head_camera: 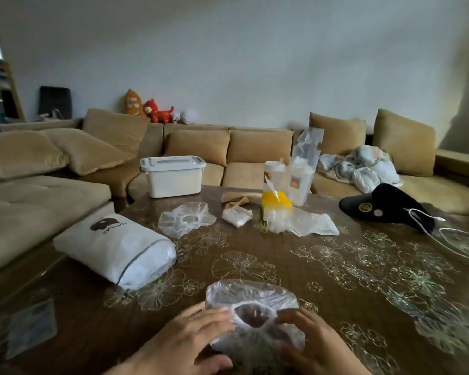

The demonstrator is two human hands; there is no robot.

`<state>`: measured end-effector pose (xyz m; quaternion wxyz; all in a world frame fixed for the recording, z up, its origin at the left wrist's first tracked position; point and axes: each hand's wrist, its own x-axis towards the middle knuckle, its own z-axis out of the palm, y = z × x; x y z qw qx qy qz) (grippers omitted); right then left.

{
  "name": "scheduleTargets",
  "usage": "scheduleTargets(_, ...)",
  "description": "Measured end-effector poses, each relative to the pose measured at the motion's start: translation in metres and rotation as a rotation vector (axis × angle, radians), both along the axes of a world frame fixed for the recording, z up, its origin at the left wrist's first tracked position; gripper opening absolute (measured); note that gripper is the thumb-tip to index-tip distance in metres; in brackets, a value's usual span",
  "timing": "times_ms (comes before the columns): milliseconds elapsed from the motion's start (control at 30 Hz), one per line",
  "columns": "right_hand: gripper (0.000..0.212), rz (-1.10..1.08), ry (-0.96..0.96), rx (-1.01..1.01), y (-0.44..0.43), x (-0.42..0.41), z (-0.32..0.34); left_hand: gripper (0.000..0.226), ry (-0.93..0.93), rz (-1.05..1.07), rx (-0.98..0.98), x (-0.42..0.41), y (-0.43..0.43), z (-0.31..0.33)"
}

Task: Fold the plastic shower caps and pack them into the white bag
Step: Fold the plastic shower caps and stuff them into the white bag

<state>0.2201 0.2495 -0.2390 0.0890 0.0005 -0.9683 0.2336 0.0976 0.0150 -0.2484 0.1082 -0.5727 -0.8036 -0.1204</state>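
Observation:
A clear plastic shower cap (252,296) lies on the table right in front of me, its elastic opening facing up. My left hand (184,339) rests on the cap's left edge with fingers spread. My right hand (309,339) lies on its right edge, fingers loosely bent over the plastic. A second crumpled shower cap (184,217) sits further back. The white bag (114,247), printed with a dark logo, lies on its side at the left with its open mouth towards me. A small folded plastic piece (237,216) lies behind the middle.
The brown floral table (336,280) also holds a white lidded box (173,175), a yellow packet with loose clear plastic (301,224), two cups in a bag (298,177), a black cap (385,204) and a white cable (428,231). A tan sofa (38,169) wraps around behind.

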Motion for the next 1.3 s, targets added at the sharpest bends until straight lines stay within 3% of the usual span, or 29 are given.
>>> scheduleTargets(67, 0.107, 0.047, -0.082, 0.074, -0.004, 0.007, -0.005, 0.045, 0.107, 0.013, -0.056, 0.001, -0.001, -0.002)
scheduleTargets(133, 0.103, 0.011, 0.0, 0.094, 0.0, 0.005, -0.013, 0.035, 0.01, 0.032, 0.059, 0.002, 0.007, -0.001)
scheduleTargets(200, 0.069, -0.058, 0.139, 0.022, 0.001, 0.008, -0.013, 0.029, -0.202, 0.061, 0.145, 0.01, 0.012, 0.007)
scheduleTargets(300, 0.014, -0.063, 0.228, 0.039, 0.002, 0.015, -0.019, 0.02, -0.202, 0.145, 0.253, 0.02, 0.013, -0.001)
scheduleTargets(367, 0.016, -0.02, 0.183, -0.056, 0.003, 0.023, -0.006, 0.013, -0.241, 0.09, 0.319, 0.026, 0.012, 0.007)
scheduleTargets(400, 0.023, 0.01, 0.138, 0.009, 0.006, 0.022, -0.004, 0.014, -0.231, 0.077, 0.321, 0.028, 0.009, 0.013)
scheduleTargets(434, 0.046, 0.052, -0.085, -0.01, 0.004, 0.022, 0.008, 0.017, -0.292, 0.06, 0.321, 0.029, 0.005, 0.023)
scheduleTargets(500, 0.091, 0.082, -0.08, 0.049, 0.001, 0.02, 0.011, 0.024, -0.541, 0.082, 0.223, 0.031, -0.01, 0.03)
scheduleTargets(534, 0.088, 0.12, -0.146, 0.032, -0.003, 0.018, 0.017, 0.034, -0.626, 0.099, 0.174, 0.028, -0.014, 0.034)
scheduleTargets(634, 0.012, 0.048, -0.133, -0.098, -0.01, 0.01, 0.029, 0.044, -0.685, 0.147, 0.142, 0.025, -0.023, 0.034)
scheduleTargets(734, 0.012, -0.134, -0.044, -0.293, -0.017, 0.016, 0.029, 0.006, -0.688, 0.261, 0.279, 0.024, -0.026, 0.014)
scheduleTargets(867, 0.018, -0.434, 0.117, -0.698, -0.027, 0.018, 0.016, 0.032, -0.878, 0.436, 0.227, 0.022, -0.01, 0.003)
scheduleTargets(1001, 0.015, -0.651, -0.001, -0.502, -0.032, -0.009, 0.009, 0.045, -0.914, 0.669, 0.211, 0.008, 0.017, 0.016)
scheduleTargets(1101, 0.019, -0.65, 0.003, -0.257, -0.04, -0.013, 0.005, 0.04, -0.857, 0.837, 0.188, 0.009, 0.027, 0.017)
scheduleTargets(1201, 0.021, -0.61, -0.011, 0.004, -0.043, -0.014, 0.001, 0.037, -0.662, 0.938, 0.144, 0.019, 0.034, 0.015)
scheduleTargets(1301, 0.016, -0.584, -0.026, 0.173, -0.04, -0.014, -0.009, 0.031, -0.39, 0.908, 0.08, 0.031, 0.038, 0.012)
